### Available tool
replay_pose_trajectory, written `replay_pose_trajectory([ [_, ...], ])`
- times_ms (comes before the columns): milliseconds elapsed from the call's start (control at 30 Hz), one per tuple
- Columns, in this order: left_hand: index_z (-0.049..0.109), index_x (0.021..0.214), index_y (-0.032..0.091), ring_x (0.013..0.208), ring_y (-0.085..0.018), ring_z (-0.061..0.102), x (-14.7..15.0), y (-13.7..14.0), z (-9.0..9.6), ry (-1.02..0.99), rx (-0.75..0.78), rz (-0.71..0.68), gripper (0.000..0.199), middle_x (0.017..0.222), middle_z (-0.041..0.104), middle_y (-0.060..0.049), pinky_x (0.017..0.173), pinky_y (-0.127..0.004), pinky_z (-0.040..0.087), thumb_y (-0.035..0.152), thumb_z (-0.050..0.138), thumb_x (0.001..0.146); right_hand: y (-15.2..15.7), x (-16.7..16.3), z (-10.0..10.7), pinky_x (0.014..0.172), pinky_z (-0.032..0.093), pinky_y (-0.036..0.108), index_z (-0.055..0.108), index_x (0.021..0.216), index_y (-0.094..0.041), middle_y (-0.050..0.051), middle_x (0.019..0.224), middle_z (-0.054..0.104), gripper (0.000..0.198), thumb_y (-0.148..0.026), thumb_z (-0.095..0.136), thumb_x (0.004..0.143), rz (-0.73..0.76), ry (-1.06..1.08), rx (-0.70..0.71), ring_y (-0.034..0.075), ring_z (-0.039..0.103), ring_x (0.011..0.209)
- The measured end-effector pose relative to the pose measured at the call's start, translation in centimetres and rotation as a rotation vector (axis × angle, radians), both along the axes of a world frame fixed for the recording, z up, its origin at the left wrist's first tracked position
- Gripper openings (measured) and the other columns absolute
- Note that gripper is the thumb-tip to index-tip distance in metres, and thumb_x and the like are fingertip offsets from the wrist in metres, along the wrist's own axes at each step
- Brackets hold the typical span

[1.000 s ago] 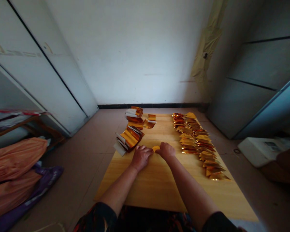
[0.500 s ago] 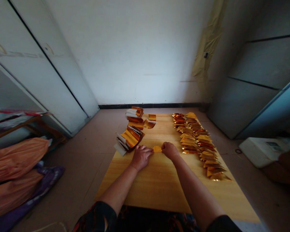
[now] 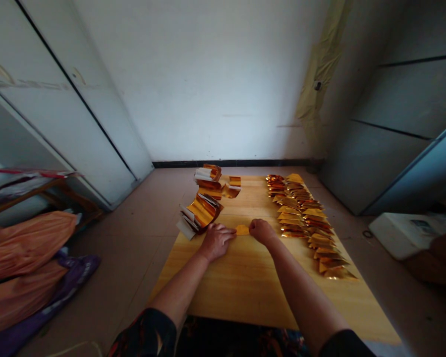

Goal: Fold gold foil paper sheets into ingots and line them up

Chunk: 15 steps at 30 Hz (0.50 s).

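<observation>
A small folded piece of gold foil paper [image 3: 242,230] lies on the wooden table between both hands, its top edge narrower than its base. My left hand [image 3: 217,242] rests on the tabletop with fingers stretched out, fingertips touching the paper's left end. Closed in a pinch, my right hand [image 3: 262,231] has the paper's right end at its fingertips; the fingers' undersides are hidden. Just beyond my left hand is a curled stack of gold foil sheets [image 3: 204,210] with pale backs. Rows of folded gold paper pieces [image 3: 321,240] stand along the table's right side.
More curled foil sheets [image 3: 208,173] lie at the table's far left, with a few loose ones beside them. The wooden table [image 3: 241,282] faces a white wall. Orange cloth [image 3: 29,243] is heaped at the left, and a white box [image 3: 397,233] stands on the floor at right.
Almost nothing differs. The view has shifted very slightly, and both hands stay at the two ends of the folded gold paper.
</observation>
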<state>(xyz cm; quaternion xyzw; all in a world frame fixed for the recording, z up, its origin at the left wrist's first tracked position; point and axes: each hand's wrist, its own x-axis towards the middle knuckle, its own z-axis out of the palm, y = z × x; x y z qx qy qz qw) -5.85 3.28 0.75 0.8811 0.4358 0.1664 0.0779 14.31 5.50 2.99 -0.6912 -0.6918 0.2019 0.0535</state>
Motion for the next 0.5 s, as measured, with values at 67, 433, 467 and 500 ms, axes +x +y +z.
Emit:
replay_pose_trajectory([
  [67,0.069,0.102,0.032,0.098,-0.019,0.056,0.0,0.0,0.0,-0.008,-0.011,-0.003,0.033,0.113,0.068,0.002,0.087,-0.04,0.033,0.013,0.053,0.08,0.0,-0.2,0.0,0.073,0.041,0.022,0.069,0.094,-0.019,0.009,0.102,0.069,0.025,-0.015,0.047,0.082,0.001,-0.029,-0.003,0.017,0.062,0.093],
  [433,0.071,0.077,0.021,0.085,-0.017,0.061,2.9,1.9,-1.0,-0.292,-0.144,0.311,0.009,0.083,0.072,-0.001,0.078,-0.029,0.043,0.018,0.064,0.073,-0.3,-1.4,0.4,0.077,0.044,0.028,0.065,0.105,-0.017,0.014,0.106,0.067,0.028,-0.018,0.042,0.088,0.06,-0.148,-0.012,0.022,0.063,0.097],
  [467,0.071,0.077,0.021,0.085,-0.017,0.061,3.1,1.9,-1.0,-0.302,-0.153,0.337,0.009,0.083,0.072,-0.001,0.079,-0.029,0.043,0.017,0.064,0.073,-0.4,-1.4,0.5,0.078,0.044,0.028,0.065,0.104,-0.017,0.013,0.106,0.067,0.028,-0.018,0.042,0.089,0.066,-0.147,-0.009,0.021,0.063,0.098],
  [500,0.071,0.076,0.021,0.085,-0.017,0.061,3.3,1.9,-1.0,-0.309,-0.156,0.352,0.009,0.083,0.071,-0.001,0.079,-0.029,0.043,0.016,0.064,0.072,-0.4,-1.4,0.5,0.078,0.044,0.028,0.065,0.104,-0.018,0.013,0.107,0.067,0.028,-0.018,0.041,0.089,0.071,-0.144,-0.005,0.021,0.063,0.098],
])
